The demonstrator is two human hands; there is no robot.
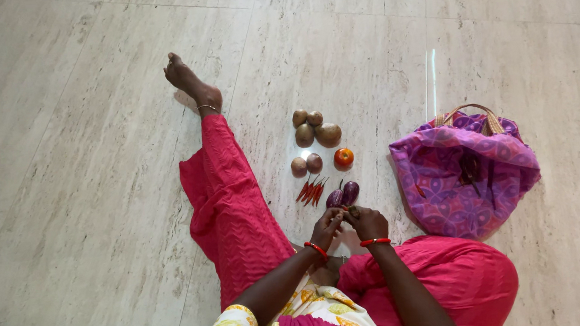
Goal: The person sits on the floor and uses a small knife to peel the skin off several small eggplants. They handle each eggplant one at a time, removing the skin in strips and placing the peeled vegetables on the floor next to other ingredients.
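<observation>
I sit on a pale stone floor in pink trousers, one leg stretched out. My left hand [327, 227] and my right hand [368, 221] meet just in front of me, fingers pinched together on something small that I cannot make out. Right beyond the fingertips lie two small purple aubergines [343, 195]. To their left is a bunch of red chillies [311, 191]. Farther out sit several brown potatoes [315, 134] and a red tomato [343, 156]. Both wrists carry red bangles.
A purple patterned cloth bag [464, 171] with tan handles stands open on the floor to my right. My outstretched leg [225, 183] lies to the left of the vegetables, foot [186, 81] far out. Grey-veined floor tiles [57, 171] spread all around.
</observation>
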